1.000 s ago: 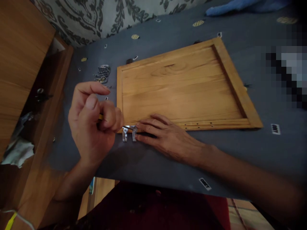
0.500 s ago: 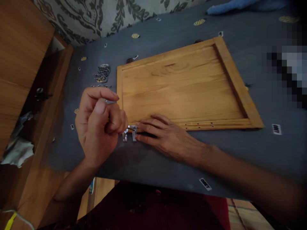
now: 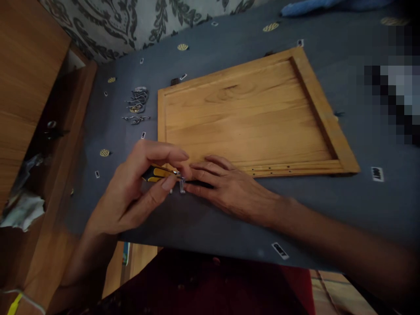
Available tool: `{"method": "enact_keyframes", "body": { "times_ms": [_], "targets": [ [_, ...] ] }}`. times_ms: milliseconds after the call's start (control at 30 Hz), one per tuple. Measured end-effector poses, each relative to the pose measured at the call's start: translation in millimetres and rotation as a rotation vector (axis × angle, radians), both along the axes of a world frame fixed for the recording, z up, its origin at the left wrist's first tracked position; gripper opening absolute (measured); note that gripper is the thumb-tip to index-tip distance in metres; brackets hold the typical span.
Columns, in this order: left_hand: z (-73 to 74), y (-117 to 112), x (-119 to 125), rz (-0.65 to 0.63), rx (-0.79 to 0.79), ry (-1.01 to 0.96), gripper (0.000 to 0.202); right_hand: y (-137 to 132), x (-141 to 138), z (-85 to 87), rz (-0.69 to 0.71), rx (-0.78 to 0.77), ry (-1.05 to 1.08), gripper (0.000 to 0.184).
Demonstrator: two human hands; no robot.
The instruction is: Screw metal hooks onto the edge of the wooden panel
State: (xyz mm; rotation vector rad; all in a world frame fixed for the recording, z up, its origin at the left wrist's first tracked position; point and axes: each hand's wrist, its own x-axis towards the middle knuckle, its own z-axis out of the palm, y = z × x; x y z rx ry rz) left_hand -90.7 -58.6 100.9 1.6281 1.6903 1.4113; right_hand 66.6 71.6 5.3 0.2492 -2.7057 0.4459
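A framed wooden panel (image 3: 246, 118) lies on the table, with small dark holes along its near rail. At its near left corner sits a shiny metal hook (image 3: 182, 186), partly hidden by fingers. My left hand (image 3: 138, 192) is closed around a screwdriver (image 3: 155, 173) with a yellow and black handle. The screwdriver's shaft points right, toward the hook, and thumb and fingertips are close to its tip. My right hand (image 3: 223, 183) rests on the near rail, fingers stretched out, fingertips beside the hook. Whether they touch it I cannot tell.
Several metal hooks (image 3: 137, 103) lie left of the panel on the grey patterned tablecloth (image 3: 229, 232). A blue cloth (image 3: 315, 8) is at the far edge. On the left stands a wooden cabinet (image 3: 33, 57) with an open shelf holding crumpled plastic.
My left hand has opened up from a tight curl and lowered slightly, so the screwdriver handle now shows. My right hand has stayed in place.
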Motion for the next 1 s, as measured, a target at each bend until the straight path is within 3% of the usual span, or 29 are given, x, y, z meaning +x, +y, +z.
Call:
{"method": "enact_keyframes", "body": {
  "times_ms": [67,133,433,1000],
  "targets": [
    [4.2,-3.3,-11.9,-0.134,-0.072,0.133,0.032,0.2,0.0,-0.5,-0.002,0.003,0.01,0.027],
    [7.0,-6.3,-21.5,-0.163,-0.107,0.196,0.033,0.5,-0.3,-0.5,-0.002,0.006,0.024,0.027],
    [-0.2,-20.1,-10.2,0.069,-0.103,0.228,0.021,0.2,-1.6,0.2,-0.004,0.0,0.069,0.025],
    [9.8,-15.0,-0.6,0.113,-0.086,0.277,0.017,0.6,-1.8,-1.1,-0.001,0.012,0.063,0.026]
  ]
}}
